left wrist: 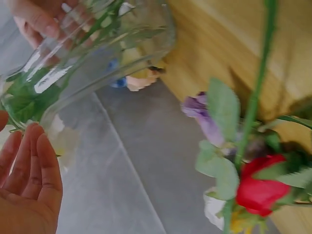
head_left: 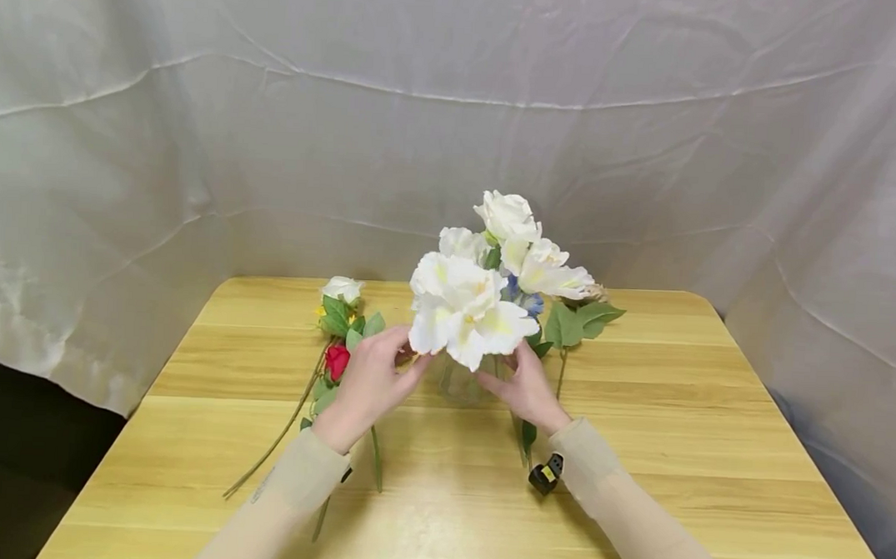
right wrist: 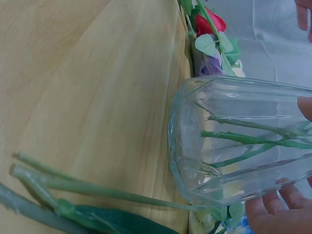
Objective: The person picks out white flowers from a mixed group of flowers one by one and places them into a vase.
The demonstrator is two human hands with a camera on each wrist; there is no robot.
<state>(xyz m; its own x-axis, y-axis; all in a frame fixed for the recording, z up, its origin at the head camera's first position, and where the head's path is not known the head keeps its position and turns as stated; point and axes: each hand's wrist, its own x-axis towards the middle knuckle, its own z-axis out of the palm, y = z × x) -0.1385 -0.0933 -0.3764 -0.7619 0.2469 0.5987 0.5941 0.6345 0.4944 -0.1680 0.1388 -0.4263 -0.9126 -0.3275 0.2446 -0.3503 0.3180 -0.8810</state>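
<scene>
A clear glass vase (head_left: pixel 460 386) stands at the middle of the table, mostly hidden from above by white flowers (head_left: pixel 471 307). Several green stems (right wrist: pixel 243 139) cross inside it in the right wrist view. My right hand (head_left: pixel 529 393) holds the vase's right side, thumb on one face and fingers on another. At the left of the blooms is my left hand (head_left: pixel 374 378). Its fingers (left wrist: pixel 48 168) are extended beside the vase's mouth in the left wrist view, holding nothing; whether they touch a petal I cannot tell.
Left of the vase lie a red rose (head_left: pixel 336 362), a white rose (head_left: pixel 342 289) and leafy stems on the wooden table (head_left: pixel 633 504). To the right are green leaves (head_left: pixel 581 320), blue petals (head_left: pixel 529 303) and more stems. A grey curtain (head_left: pixel 348 158) hangs behind.
</scene>
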